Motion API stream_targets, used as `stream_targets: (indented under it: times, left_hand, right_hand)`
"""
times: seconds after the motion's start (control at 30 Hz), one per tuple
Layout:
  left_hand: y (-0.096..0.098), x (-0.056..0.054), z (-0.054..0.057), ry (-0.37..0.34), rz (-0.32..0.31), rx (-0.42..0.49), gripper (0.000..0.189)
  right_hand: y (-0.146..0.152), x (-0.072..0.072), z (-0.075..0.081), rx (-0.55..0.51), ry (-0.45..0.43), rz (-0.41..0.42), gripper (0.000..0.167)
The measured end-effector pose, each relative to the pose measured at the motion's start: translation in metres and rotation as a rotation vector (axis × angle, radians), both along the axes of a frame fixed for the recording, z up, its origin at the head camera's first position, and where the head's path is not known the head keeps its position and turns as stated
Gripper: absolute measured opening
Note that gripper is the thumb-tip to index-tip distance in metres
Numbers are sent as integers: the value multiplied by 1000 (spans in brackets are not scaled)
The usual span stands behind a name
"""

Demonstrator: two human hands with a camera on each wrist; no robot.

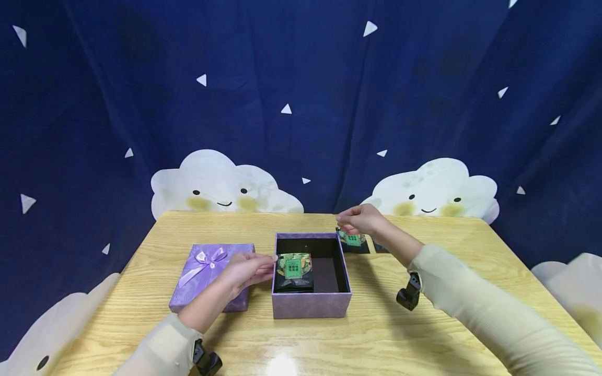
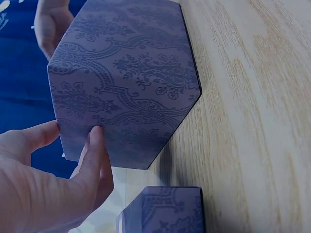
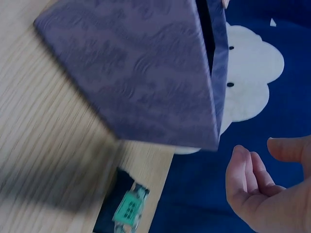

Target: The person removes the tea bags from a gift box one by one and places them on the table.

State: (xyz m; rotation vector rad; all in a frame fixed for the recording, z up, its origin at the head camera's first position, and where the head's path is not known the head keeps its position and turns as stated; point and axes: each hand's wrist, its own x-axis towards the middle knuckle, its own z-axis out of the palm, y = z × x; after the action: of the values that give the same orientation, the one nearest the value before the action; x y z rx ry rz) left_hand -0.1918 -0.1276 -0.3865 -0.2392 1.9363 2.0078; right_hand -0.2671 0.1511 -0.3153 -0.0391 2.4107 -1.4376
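My left hand (image 1: 249, 269) is at the left wall of a purple gift box (image 1: 310, 305). Its thumb is at the rim, and its fingertips (image 2: 96, 133) rest against the patterned outside. Inside the open box, a black packet with a green label (image 1: 293, 271) lies on the left half. My right hand (image 1: 359, 218) is raised behind the box's right back corner, thumb and bent fingers apart with nothing between them. Beneath it in the head view, a similar packet (image 1: 354, 242) lies on the table, its upper edge partly covered by the hand.
To the left sits the purple lid (image 1: 209, 271) with a ribbon bow, partly behind my left forearm. Another dark packet (image 1: 380, 248) peeks out beside my right forearm. The wooden table (image 1: 400, 339) ends at a blue curtain (image 1: 291, 146) with clouds.
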Motion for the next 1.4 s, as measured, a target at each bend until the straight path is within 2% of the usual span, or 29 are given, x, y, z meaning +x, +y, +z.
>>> stream_targets:
  times: [0.3, 0.53, 0.67, 0.83, 1.0, 1.17, 1.3, 1.4]
  left_hand:
    - [0, -1, 0, -9, 9, -4, 40]
    - [0, 0, 1, -9, 6, -10, 41]
    - [1, 0, 1, -5, 14, -9, 40]
    - [1, 0, 1, -2, 11, -3, 40]
    - [2, 0, 0, 1, 4, 8, 41]
    - [2, 1, 0, -5, 15, 3, 37]
    - [2, 1, 0, -4, 13, 8, 38]
    - [1, 1, 1, -6, 10, 4, 38]
  right_hand:
    - [-27, 4, 10, -54, -87, 45, 31]
    - [-50, 13, 5, -85, -171, 118, 32]
    - [-60, 17, -2, -96, -241, 125, 35]
    - [-71, 21, -12, -67, -332, 107, 34]
    - [-76, 26, -22, -61, -388, 74, 16]
    - [-76, 28, -36, -136, -450, 68, 36]
    - [-78, 35, -40, -135, -437, -1, 33]
    - [-82, 43, -36, -100, -426, -66, 27]
